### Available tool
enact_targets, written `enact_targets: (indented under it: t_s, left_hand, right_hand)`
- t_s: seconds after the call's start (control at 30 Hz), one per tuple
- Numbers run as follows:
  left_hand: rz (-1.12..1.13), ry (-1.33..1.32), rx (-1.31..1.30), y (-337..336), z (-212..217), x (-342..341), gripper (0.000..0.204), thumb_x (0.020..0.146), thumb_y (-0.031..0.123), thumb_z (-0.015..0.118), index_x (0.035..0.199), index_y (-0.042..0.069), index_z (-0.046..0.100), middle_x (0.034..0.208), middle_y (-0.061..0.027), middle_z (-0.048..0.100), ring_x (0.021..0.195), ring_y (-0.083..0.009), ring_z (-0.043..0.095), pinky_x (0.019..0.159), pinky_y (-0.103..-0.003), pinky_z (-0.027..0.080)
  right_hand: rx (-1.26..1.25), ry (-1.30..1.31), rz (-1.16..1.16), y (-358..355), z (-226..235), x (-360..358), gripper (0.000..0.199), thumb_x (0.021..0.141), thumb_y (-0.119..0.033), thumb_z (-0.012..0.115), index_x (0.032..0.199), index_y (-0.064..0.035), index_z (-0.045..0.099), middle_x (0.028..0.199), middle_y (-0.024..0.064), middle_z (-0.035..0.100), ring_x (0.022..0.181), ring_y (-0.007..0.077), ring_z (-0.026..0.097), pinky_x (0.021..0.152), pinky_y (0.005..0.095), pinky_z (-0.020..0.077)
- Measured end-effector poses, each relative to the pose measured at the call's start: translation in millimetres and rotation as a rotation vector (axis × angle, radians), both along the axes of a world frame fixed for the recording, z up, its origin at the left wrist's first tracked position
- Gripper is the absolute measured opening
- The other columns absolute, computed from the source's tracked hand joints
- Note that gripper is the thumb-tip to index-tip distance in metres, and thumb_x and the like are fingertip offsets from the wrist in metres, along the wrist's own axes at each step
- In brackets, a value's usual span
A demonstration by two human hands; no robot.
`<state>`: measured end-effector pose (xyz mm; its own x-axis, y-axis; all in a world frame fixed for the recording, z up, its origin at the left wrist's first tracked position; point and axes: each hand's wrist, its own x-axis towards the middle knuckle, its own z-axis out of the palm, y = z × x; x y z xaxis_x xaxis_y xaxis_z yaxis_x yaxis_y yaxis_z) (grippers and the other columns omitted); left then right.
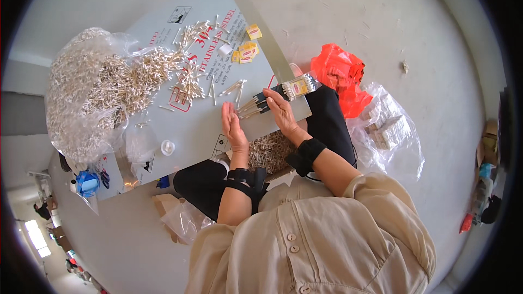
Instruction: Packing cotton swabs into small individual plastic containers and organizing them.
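Beige shirt [321,234] fills the lower middle, nearest the lens. Worktop [204,136]: grey sheet with red and black print, set slantwise over a pale grey floor [452,60]. Large clear bag [81,98] at its left, spilling cotton swabs; small yellow cards [246,53] near the far edge. On the floor to the right – red bag [339,76] and clear bag of white packs [388,125]. Bright window [37,238] at lower left.

Left hand [235,130]: fingers straight and together, palm turned inward, no hold seen. Right hand [281,113]: fingers extended over a swab bundle [250,104], which lies between the hands above the worktop's near edge; cannot tell if they grip. Clear packet [298,87] with yellow label just beyond.

Right palm's underside hidden. Swabs in a container [271,149] below – partly covered by forearms and worktop. Room's outer parts cut off by the black lens rim.
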<state>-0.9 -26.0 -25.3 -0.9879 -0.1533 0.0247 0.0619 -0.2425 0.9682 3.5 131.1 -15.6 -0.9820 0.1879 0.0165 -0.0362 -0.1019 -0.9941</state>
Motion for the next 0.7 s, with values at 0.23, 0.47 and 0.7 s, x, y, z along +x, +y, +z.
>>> enact_targets:
  t_s: [0.23,0.47,0.7]
  left_hand:
    - [0.131,-0.065,-0.228,-11,10,-7,0.038,0.097,0.019,0.055,0.131,0.001,0.050,0.131,-0.0142,0.053,0.122,-0.0296,0.050,0.104,-0.043,0.039]
    - [-0.032,0.309,-1.255,-9,19,4,0.030,0.080,0.002,0.065,0.110,0.004,0.063,0.108,-0.0138,0.057,0.102,-0.0343,0.053,0.090,-0.045,0.045]
    - [0.075,0.304,-1.151,-1,23,1,0.034,0.078,0.000,0.066,0.112,0.004,0.063,0.112,-0.0116,0.055,0.104,-0.0340,0.052,0.090,-0.044,0.045]
  right_hand:
    - [-0.042,0.012,-0.040,3,3,-12,0.034,0.099,-0.016,0.055,0.126,0.0030,0.056,0.133,0.0129,0.056,0.123,0.0212,0.052,0.103,0.0300,0.0392]
    - [0.466,0.166,0.092,4,12,-7,0.044,0.077,0.006,0.065,0.120,-0.0005,0.059,0.128,0.0178,0.056,0.117,0.0366,0.055,0.097,0.0389,0.0477]
    - [0.628,0.218,-0.062,9,7,-2,0.049,0.068,0.005,0.068,0.116,-0.0031,0.061,0.122,0.0157,0.057,0.109,0.0379,0.056,0.093,0.0412,0.0489]
